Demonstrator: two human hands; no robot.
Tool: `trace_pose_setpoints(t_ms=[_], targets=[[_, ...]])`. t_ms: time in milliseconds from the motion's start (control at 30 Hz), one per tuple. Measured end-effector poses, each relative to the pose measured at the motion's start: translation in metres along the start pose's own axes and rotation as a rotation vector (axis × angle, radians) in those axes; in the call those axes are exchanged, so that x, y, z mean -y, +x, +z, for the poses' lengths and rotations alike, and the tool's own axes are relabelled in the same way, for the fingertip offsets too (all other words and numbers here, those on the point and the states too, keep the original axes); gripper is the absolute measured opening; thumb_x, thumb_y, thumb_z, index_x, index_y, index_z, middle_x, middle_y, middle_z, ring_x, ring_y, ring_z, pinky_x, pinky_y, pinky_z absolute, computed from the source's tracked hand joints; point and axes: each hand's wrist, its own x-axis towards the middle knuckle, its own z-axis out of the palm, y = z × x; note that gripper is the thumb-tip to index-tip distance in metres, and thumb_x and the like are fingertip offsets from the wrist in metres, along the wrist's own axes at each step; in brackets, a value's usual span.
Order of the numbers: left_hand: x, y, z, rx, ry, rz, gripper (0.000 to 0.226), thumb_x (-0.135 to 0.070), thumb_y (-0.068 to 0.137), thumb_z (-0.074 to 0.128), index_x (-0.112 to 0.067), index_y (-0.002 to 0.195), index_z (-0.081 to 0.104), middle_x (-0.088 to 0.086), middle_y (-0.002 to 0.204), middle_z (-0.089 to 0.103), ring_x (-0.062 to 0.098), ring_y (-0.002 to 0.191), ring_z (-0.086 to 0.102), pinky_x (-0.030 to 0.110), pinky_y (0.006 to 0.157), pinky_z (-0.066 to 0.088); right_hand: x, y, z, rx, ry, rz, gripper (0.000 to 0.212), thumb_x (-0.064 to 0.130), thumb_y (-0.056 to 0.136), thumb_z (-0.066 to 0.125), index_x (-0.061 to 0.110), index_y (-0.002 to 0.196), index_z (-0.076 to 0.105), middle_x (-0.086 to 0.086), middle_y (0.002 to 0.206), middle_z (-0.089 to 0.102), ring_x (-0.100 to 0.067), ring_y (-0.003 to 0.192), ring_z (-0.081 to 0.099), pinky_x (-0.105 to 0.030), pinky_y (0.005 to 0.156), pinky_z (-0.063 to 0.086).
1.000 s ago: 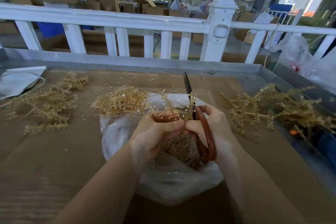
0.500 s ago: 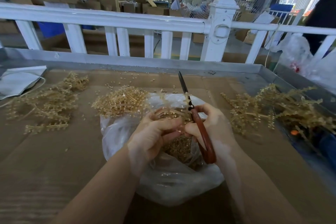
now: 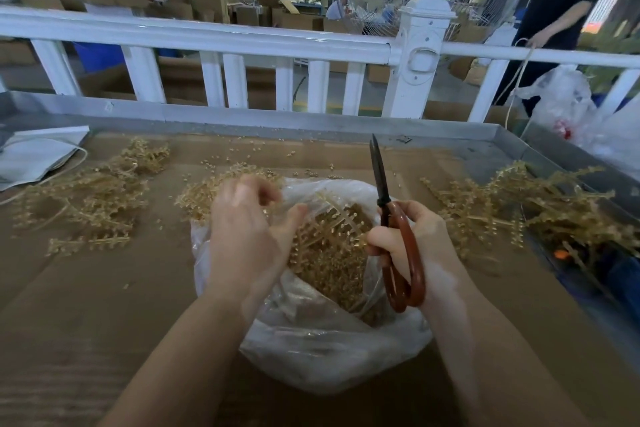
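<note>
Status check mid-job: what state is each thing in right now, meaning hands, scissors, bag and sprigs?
Clear plastic bag: mouth open, lying on the brown cardboard sheet, partly full of gold bits.
Red-handled steel scissors: blades closed, tips pointing away.
Gold plastic sprigs: loose piles left of, behind and right of the bag.
Left hand: fingers loose over the bag, nothing visibly held.
Right hand: grips the scissors' handles.

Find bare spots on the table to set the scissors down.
Bare cardboard near-left, between the left sprig pile and the plastic bag; a narrower strip near-right, between bag and right sprig pile. Crowded: middle and far side.
</note>
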Motion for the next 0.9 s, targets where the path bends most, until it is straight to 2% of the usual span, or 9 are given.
trace_pose_setpoints(t_ms=[67, 167, 267, 367, 433, 533, 600, 700, 900], targets=[[-0.006, -0.001, 0.005, 0.296, -0.152, -0.067, 0.018, -0.035, 0.084, 0.065, -0.019, 0.074, 0.066, -0.006, 0.072, 0.064, 0.013, 0.066, 0.055, 0.019, 0.06, 0.044, -0.002, 0.001, 0.003, -0.007, 0.024, 0.003, 0.034, -0.003, 0.071, 0.07, 0.016, 0.097, 0.061, -0.001, 0.055, 0.066, -0.015, 0.051, 0.063, -0.026, 0.051, 0.047], [-0.007, -0.004, 0.02, 0.546, -0.142, -0.183, 0.028, -0.025, 0.095, 0.054, -0.003, 0.09, 0.072, 0.017, 0.085, 0.071, 0.033, 0.077, 0.064, 0.041, 0.076, 0.055, -0.003, 0.001, 0.009, 0.007, 0.05, 0.003, 0.031, -0.002, 0.07, 0.072, 0.015, 0.094, 0.061, 0.002, 0.053, 0.066, -0.012, 0.05, 0.064, -0.024, 0.05, 0.046], [-0.003, -0.004, 0.03, 0.551, -0.646, -0.556, 0.018, -0.01, 0.094, 0.055, 0.002, 0.104, 0.064, 0.016, 0.088, 0.07, 0.022, 0.078, 0.068, 0.033, 0.074, 0.059, -0.004, 0.001, 0.012, 0.046, 0.027, 0.009, 0.03, -0.001, 0.072, 0.071, 0.015, 0.095, 0.061, 0.002, 0.053, 0.065, -0.008, 0.046, 0.06, -0.02, 0.045, 0.043], [0.004, -0.003, 0.033, 0.498, -1.008, -0.736, 0.017, 0.002, 0.075, 0.068, 0.001, 0.091, 0.065, 0.013, 0.073, 0.071, 0.019, 0.066, 0.07, 0.023, 0.056, 0.056, -0.005, -0.001, 0.012, 0.064, 0.005, 0.014, 0.03, -0.002, 0.073, 0.07, 0.013, 0.098, 0.061, 0.0, 0.053, 0.065, -0.006, 0.043, 0.059, -0.016, 0.041, 0.041], [0.007, -0.003, 0.035, 0.492, -1.019, -0.718, 0.032, -0.003, 0.058, 0.073, 0.0, 0.089, 0.066, 0.01, 0.071, 0.072, 0.018, 0.064, 0.07, 0.021, 0.054, 0.054, -0.005, -0.001, 0.011, 0.064, -0.012, 0.013, 0.03, -0.002, 0.073, 0.07, 0.012, 0.099, 0.06, 0.001, 0.053, 0.065, -0.005, 0.044, 0.059, -0.015, 0.041, 0.041], [0.008, -0.005, 0.038, 0.443, -1.003, -0.716, 0.038, -0.002, 0.052, 0.074, 0.0, 0.089, 0.065, 0.009, 0.071, 0.072, 0.019, 0.065, 0.071, 0.021, 0.053, 0.054, -0.005, -0.003, 0.011, 0.074, -0.054, -0.018, 0.034, -0.001, 0.071, 0.072, 0.014, 0.1, 0.062, 0.001, 0.054, 0.066, -0.003, 0.043, 0.058, -0.014, 0.042, 0.041], [0.009, -0.003, 0.038, 0.379, -1.04, -0.733, 0.029, 0.005, 0.057, 0.073, 0.0, 0.085, 0.065, 0.01, 0.069, 0.072, 0.02, 0.062, 0.071, 0.022, 0.05, 0.054, -0.006, -0.004, 0.013, 0.068, -0.074, -0.086, 0.033, 0.004, 0.073, 0.076, 0.014, 0.101, 0.063, 0.001, 0.063, 0.067, -0.003, 0.05, 0.06, -0.013, 0.047, 0.043], [0.01, 0.002, 0.04, 0.277, -1.095, -0.743, 0.017, 0.013, 0.07, 0.067, 0.0, 0.08, 0.063, 0.009, 0.067, 0.071, 0.017, 0.059, 0.07, 0.021, 0.049, 0.053, -0.01, -0.009, 0.011, 0.003, -0.224, -0.239, 0.024, 0.028, 0.076, 0.079, 0.023, 0.094, 0.063, 0.008, 0.079, 0.068, -0.001, 0.068, 0.064, -0.011, 0.06, 0.049], [0.007, 0.015, 0.04, 0.181, -1.212, -0.739, 0.018, 0.018, 0.076, 0.059, 0.001, 0.082, 0.059, 0.008, 0.063, 0.068, 0.014, 0.054, 0.068, 0.021, 0.05, 0.055, -0.019, -0.024, 0.013, 0.132, -0.446, -0.312, 0.027, 0.052, 0.082, 0.065, 0.03, 0.088, 0.052, 0.009, 0.079, 0.063, 0.0, 0.073, 0.06, -0.015, 0.067, 0.047]])
